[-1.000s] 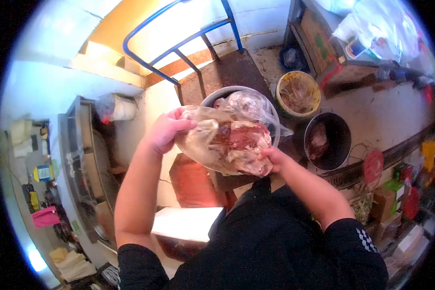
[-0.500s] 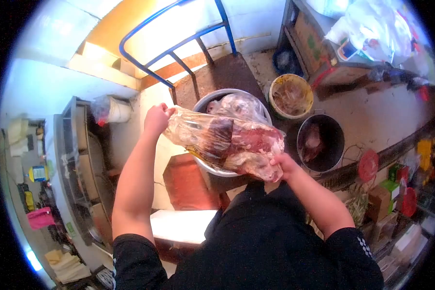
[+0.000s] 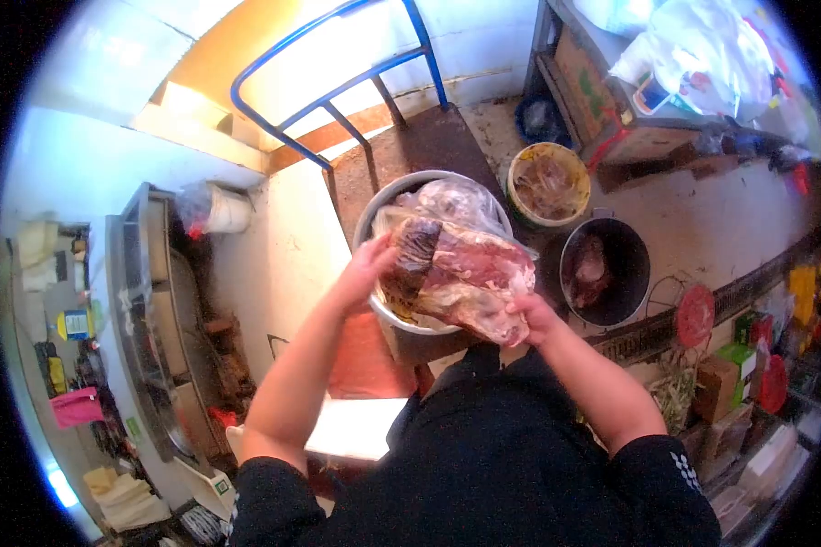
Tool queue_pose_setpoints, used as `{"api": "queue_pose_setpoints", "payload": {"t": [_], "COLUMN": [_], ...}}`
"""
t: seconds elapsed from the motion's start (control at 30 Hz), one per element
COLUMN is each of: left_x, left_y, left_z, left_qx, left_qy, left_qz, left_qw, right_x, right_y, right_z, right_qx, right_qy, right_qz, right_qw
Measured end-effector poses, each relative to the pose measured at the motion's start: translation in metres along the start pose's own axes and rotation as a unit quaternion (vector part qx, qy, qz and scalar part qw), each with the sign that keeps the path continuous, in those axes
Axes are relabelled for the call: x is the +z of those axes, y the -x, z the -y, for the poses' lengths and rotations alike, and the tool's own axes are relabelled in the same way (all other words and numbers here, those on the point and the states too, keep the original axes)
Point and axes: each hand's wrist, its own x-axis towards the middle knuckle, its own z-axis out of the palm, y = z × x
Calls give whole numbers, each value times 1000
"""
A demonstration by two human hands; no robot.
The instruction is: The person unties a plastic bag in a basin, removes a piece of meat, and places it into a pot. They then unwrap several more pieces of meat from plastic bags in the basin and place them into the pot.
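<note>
A large slab of raw red meat (image 3: pixel 479 264), with pale fat and a dark left end, is tilted across a metal basin (image 3: pixel 367 211). Clear plastic bag film (image 3: pixel 397 217) bunches around its left part. My left hand (image 3: pixel 371 266) is closed at the slab's dark end, its fingertips partly hidden. At the lower right end my right hand (image 3: pixel 535 319) grips the meat, thumb on top. Behind the slab, more plastic-wrapped meat (image 3: pixel 456 199) lies in the basin.
The basin stands on a flatbed trolley (image 3: pixel 410 137) with a blue handle (image 3: pixel 287 118). To its right are a yellowish bucket (image 3: pixel 549 182) with contents and a dark pot (image 3: pixel 625 264) holding meat. A cabinet (image 3: pixel 146 301) stands left; a bag-laden table (image 3: pixel 648 137) is upper right.
My left hand has moved right and down, from the stretched bag end to the meat's dark end. The bag film has gathered back over the basin. My right hand keeps its grip.
</note>
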Motion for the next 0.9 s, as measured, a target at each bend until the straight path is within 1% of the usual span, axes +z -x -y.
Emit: {"api": "queue_pose_setpoints", "payload": {"t": [0.07,0.1,0.17,0.2,0.27,0.3,0.37,0.4,0.47,0.53,0.57,0.6,0.63,0.67,0.73,0.8,0.87,0.9], "left_x": [22,25,25,24,17,15,7,1,-16,-41,-64,-79,-98,-114,-126,-129,-123,-118], "left_y": [-2,0,9,9,7,7,7,4,-4,-13,-21,-17,-16,-14,-3,0,0,-1], "left_z": [8,0,-23,-23,-23,-26,-34,-35,-30,-32,-19,-30,-29,-27,-32,-31,-30,-29], "left_qx": [8,9,11,12,-10,-10,43,44,92,104,96,41,36,28,36,31,26,16], "left_qy": [-38,-38,-144,-143,-239,-239,-234,-234,-323,-326,-258,-132,-72,16,97,114,132,137], "left_qz": [-97,-96,-212,-214,-186,-186,-105,-106,-146,-223,-274,-300,-318,-313,-302,-285,-267,-279], "left_qw": [995,995,967,966,953,953,966,965,931,913,921,944,945,949,948,951,954,950], "right_x": [3,5,16,19,21,20,10,10,6,4,3,3,8,7,-2,-12,-28,-34], "right_y": [-2,-4,-3,-3,-4,-4,-8,-9,-8,-5,-1,3,14,20,34,45,57,63], "right_z": [1,0,-3,-3,-3,-3,-7,-6,-5,-6,-5,-3,0,1,2,7,8,9], "right_qx": [3,7,-7,-21,-22,-22,-13,-5,-8,-10,-11,-11,-11,-11,-32,-38,-97,-103], "right_qy": [-8,-19,-22,-26,-21,-18,-28,-37,-33,-30,-30,-31,-35,-35,-49,-39,-21,-34], "right_qz": [12,20,15,12,1,-12,-10,-7,4,15,30,46,56,57,9,18,-8,-8], "right_qw": [1000,1000,1000,999,1000,1000,999,999,999,999,999,998,998,998,998,998,995,994]}}
